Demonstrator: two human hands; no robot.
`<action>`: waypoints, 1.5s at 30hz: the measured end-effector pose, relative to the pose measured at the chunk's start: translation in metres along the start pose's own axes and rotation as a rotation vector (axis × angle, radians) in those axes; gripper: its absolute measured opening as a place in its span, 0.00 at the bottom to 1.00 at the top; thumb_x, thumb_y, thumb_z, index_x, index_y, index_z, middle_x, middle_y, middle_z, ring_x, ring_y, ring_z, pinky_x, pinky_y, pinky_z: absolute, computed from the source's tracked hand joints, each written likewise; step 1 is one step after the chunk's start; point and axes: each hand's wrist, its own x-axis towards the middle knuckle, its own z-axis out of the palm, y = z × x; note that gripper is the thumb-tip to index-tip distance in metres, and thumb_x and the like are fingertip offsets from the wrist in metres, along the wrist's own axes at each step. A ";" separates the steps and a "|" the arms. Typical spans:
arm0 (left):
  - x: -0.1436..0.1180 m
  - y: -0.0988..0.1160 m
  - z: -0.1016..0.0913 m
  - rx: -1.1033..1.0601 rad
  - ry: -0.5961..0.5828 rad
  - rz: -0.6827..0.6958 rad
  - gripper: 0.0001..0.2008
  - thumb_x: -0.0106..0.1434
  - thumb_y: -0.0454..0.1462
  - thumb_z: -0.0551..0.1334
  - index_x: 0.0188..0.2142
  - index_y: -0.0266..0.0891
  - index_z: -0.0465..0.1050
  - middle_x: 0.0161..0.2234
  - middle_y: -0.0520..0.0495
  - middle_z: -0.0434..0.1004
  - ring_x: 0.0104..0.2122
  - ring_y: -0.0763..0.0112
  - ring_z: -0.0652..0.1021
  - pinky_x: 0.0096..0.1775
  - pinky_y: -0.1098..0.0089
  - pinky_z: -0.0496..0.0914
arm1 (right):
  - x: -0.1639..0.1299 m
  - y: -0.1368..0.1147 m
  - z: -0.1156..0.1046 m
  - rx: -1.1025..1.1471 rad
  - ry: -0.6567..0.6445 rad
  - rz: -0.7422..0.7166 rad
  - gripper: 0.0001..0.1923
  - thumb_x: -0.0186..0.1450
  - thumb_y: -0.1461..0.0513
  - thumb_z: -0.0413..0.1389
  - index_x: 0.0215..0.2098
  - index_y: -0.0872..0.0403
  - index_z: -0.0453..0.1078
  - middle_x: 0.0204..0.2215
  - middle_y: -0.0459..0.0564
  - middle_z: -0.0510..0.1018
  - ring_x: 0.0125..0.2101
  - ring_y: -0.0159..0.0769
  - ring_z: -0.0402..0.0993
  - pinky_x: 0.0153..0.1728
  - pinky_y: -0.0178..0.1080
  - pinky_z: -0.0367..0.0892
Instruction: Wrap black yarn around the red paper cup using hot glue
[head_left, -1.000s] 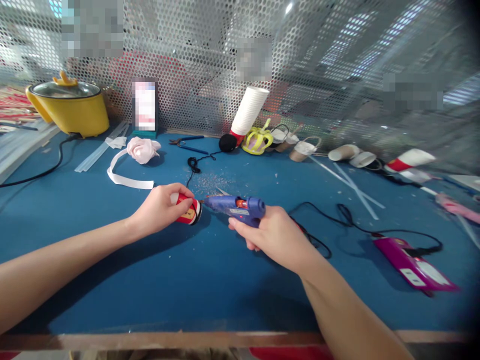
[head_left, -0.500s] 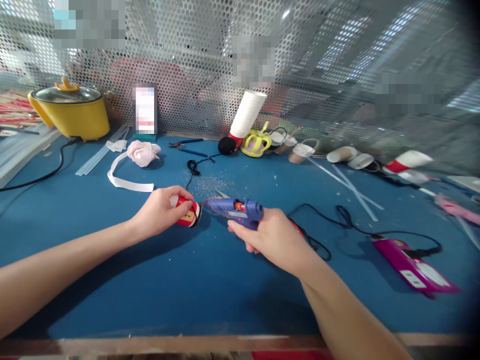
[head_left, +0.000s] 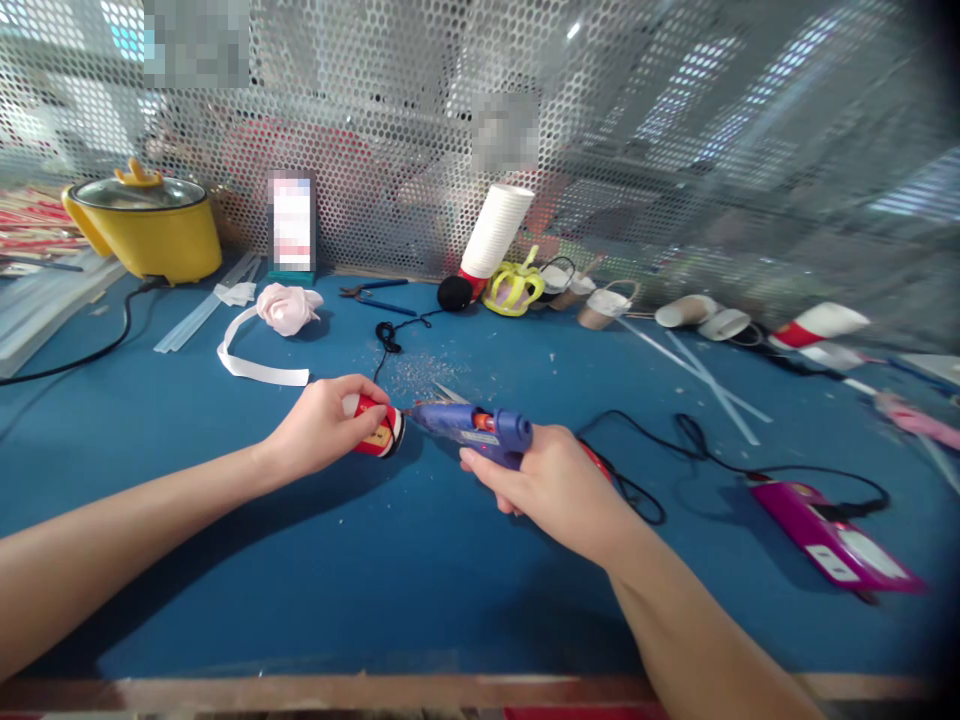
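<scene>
My left hand [head_left: 322,430] is closed around a red and white paper cup [head_left: 373,438] lying on its side, its black-edged end facing right. Black cord [head_left: 387,338] runs from the cup back across the table toward a black ball of cord [head_left: 454,293]. In my right hand [head_left: 559,490] is a blue glue gun [head_left: 472,425], held by its handle, with an orange part showing on top. Its nozzle points left, right at the edge of the cup; whether it touches cannot be made out.
A purple power strip [head_left: 836,535] lies at right with a black cable. Along the back stand a yellow electric pot [head_left: 161,235], a phone [head_left: 292,225], a stack of white cups [head_left: 499,230] and a yellow basket [head_left: 514,288]. Pliers [head_left: 375,296] and a pale fabric rose [head_left: 287,308] lie nearer.
The glue gun's nozzle has shifted slightly right, a little away from the cup's edge. Both hands keep their grips, and the whole view has moved slightly.
</scene>
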 end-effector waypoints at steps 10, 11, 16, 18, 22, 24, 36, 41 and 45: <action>0.001 0.000 0.001 -0.006 0.000 -0.024 0.12 0.54 0.42 0.57 0.33 0.37 0.72 0.26 0.49 0.76 0.25 0.69 0.73 0.27 0.72 0.67 | 0.005 0.001 0.004 -0.004 0.019 -0.013 0.07 0.57 0.60 0.53 0.25 0.54 0.68 0.08 0.40 0.68 0.11 0.30 0.67 0.14 0.30 0.59; 0.001 -0.001 0.001 -0.012 -0.003 -0.023 0.12 0.54 0.42 0.57 0.33 0.37 0.72 0.25 0.49 0.76 0.24 0.69 0.74 0.27 0.71 0.67 | 0.005 0.001 0.004 0.005 0.013 -0.017 0.07 0.57 0.60 0.53 0.25 0.54 0.68 0.08 0.40 0.68 0.11 0.30 0.67 0.13 0.30 0.60; 0.001 -0.001 0.002 -0.030 -0.001 -0.006 0.11 0.54 0.41 0.57 0.33 0.37 0.72 0.26 0.49 0.76 0.26 0.69 0.74 0.28 0.71 0.68 | 0.001 -0.002 0.002 0.025 0.009 0.001 0.05 0.57 0.61 0.53 0.26 0.54 0.69 0.07 0.40 0.67 0.11 0.30 0.66 0.13 0.30 0.59; 0.001 -0.001 0.002 -0.028 0.000 -0.005 0.11 0.54 0.41 0.57 0.33 0.37 0.72 0.26 0.49 0.76 0.26 0.69 0.74 0.28 0.71 0.68 | -0.001 -0.003 0.001 0.016 0.013 0.011 0.05 0.57 0.62 0.53 0.26 0.54 0.69 0.07 0.40 0.67 0.11 0.29 0.66 0.13 0.30 0.59; 0.001 0.000 0.002 -0.024 0.002 -0.007 0.12 0.54 0.42 0.57 0.33 0.37 0.72 0.26 0.48 0.77 0.26 0.68 0.75 0.28 0.71 0.68 | -0.001 -0.003 0.001 -0.006 0.028 -0.001 0.05 0.57 0.61 0.53 0.25 0.53 0.68 0.07 0.40 0.67 0.10 0.30 0.66 0.12 0.31 0.58; 0.001 0.000 0.002 -0.027 -0.001 -0.009 0.12 0.54 0.42 0.57 0.33 0.37 0.72 0.27 0.48 0.77 0.26 0.68 0.75 0.28 0.71 0.69 | 0.001 -0.002 0.002 -0.007 0.025 -0.009 0.06 0.57 0.61 0.53 0.25 0.53 0.69 0.07 0.40 0.67 0.10 0.30 0.66 0.12 0.31 0.58; 0.001 0.000 0.001 -0.012 0.000 0.001 0.12 0.54 0.42 0.57 0.33 0.37 0.72 0.26 0.48 0.77 0.26 0.68 0.75 0.28 0.71 0.68 | -0.001 -0.002 0.003 -0.002 0.007 0.018 0.09 0.57 0.59 0.53 0.20 0.54 0.67 0.08 0.41 0.68 0.12 0.30 0.68 0.14 0.30 0.60; 0.001 -0.001 0.002 -0.009 0.002 0.015 0.11 0.55 0.42 0.57 0.33 0.37 0.72 0.26 0.48 0.77 0.26 0.69 0.75 0.28 0.72 0.68 | -0.003 -0.002 0.002 -0.018 0.028 0.018 0.10 0.57 0.59 0.53 0.19 0.53 0.66 0.08 0.41 0.67 0.11 0.30 0.66 0.13 0.30 0.58; 0.001 -0.001 0.002 0.000 0.011 0.011 0.11 0.55 0.42 0.57 0.33 0.38 0.72 0.26 0.49 0.77 0.26 0.69 0.75 0.27 0.72 0.68 | -0.006 -0.002 0.002 -0.038 0.031 0.025 0.10 0.56 0.59 0.53 0.19 0.54 0.66 0.08 0.42 0.67 0.11 0.30 0.66 0.14 0.30 0.59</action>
